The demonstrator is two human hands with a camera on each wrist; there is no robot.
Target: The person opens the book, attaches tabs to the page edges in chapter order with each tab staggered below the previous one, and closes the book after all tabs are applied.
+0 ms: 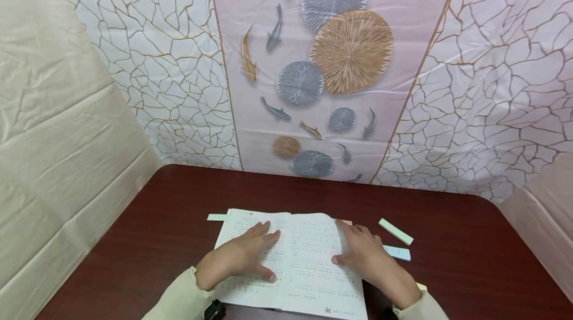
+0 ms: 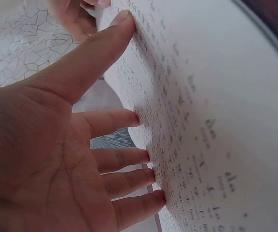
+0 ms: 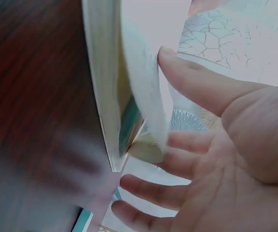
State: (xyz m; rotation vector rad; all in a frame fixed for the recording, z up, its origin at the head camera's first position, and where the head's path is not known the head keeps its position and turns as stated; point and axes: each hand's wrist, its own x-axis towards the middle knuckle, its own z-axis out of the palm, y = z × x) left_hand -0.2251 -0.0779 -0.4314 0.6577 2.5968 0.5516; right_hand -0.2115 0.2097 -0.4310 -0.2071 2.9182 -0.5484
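An open book (image 1: 313, 285) with printed pages lies on the dark red table. My left hand (image 1: 246, 255) is spread over the left page, its thumb and fingertips touching the paper in the left wrist view. At the book's right edge, my right hand (image 1: 367, 253) holds a page (image 3: 146, 72) that bends away from the stack below. In the right wrist view its thumb lies on the page's face, while the index and middle fingertips are partly hidden behind the page and a yellowish sticky tab (image 3: 147, 149).
A pale green strip (image 1: 217, 217) sticks out past the book's upper left. To the right lie another green strip (image 1: 396, 231) and a light blue one (image 1: 398, 253). A yellow piece (image 1: 422, 286) shows beside the right wrist. Patterned cloth (image 1: 340, 111) hangs behind the table.
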